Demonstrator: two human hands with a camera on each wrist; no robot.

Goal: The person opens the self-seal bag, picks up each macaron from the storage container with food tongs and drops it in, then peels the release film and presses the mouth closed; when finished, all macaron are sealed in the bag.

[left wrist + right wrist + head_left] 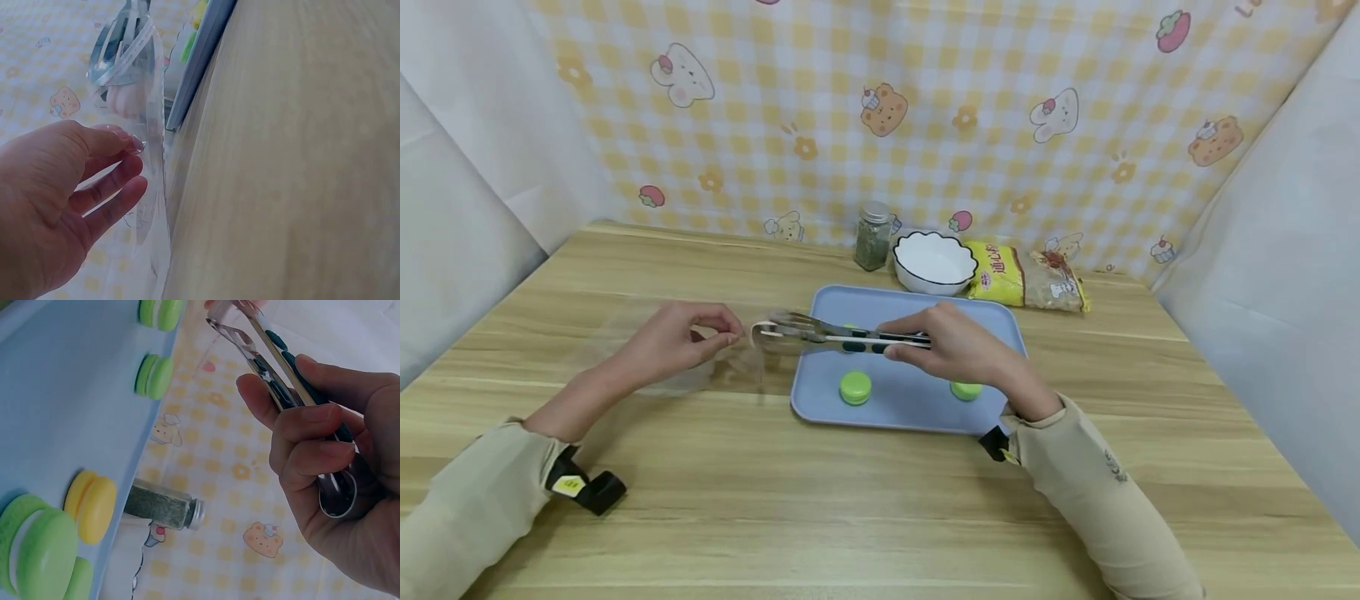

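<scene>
My left hand (688, 337) pinches the edge of a clear plastic bag (156, 200) between thumb and fingertip, its other fingers loosely bent. Metal tongs (820, 332) with dark green grips are in my right hand (947, 342), thumb on one arm and fingers curled round the other. The tong heads point left to the bag's mouth, whose edge crosses them in the left wrist view. A pale pink macaron (122, 100) shows at the tong tips through the plastic. Under the tongs and right hand lies a blue tray (910, 408) with green macarons (855, 387) and a yellow macaron (90, 506).
Behind the tray stand a glass jar of dried herbs (872, 237) and a white scalloped bowl (934, 262). A yellow and clear food packet (1026, 277) lies beside the bowl. A checked cloth (820, 100) hangs at the back of the wooden table (850, 517).
</scene>
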